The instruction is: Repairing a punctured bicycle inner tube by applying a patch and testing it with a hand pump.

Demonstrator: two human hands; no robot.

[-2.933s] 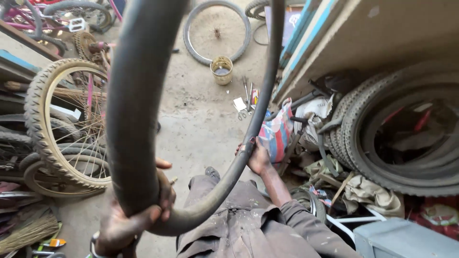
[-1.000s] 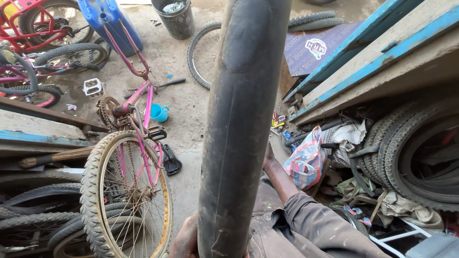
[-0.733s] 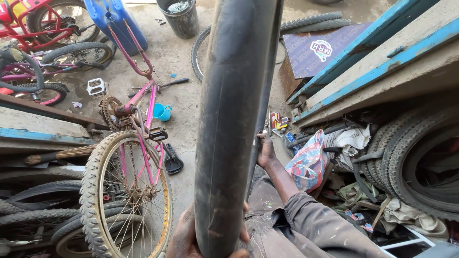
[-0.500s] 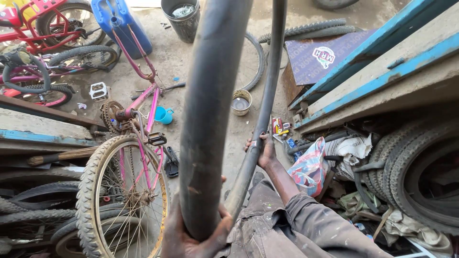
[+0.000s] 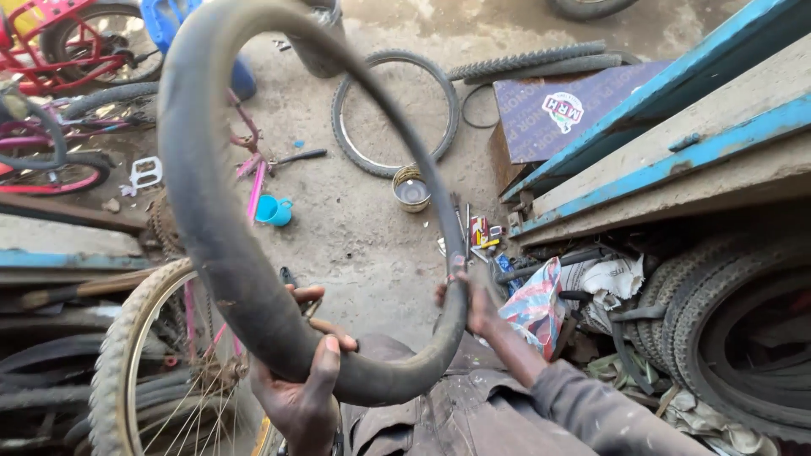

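Head view: a person sits on the dirt floor, both hands raising a black inner tube (image 5: 221, 253) as a loop before them.
Left hand (image 5: 302, 397): its grip is clamped round the thick lower part of the inner tube.
Right hand (image 5: 475, 297): fingers closed on the thin side of the loop.
Handling: likely light, soft and floppy, rubber with good friction; two spread holds keep the loop open.
Beside the knee: a crumpled red-and-blue plastic bag (image 5: 534, 306).
Farther: a small round tin (image 5: 411, 187), a blue cup (image 5: 274, 210).
Farthest: a purple rectangular sign (image 5: 557, 108) with a white patch, leaning on blue planks.
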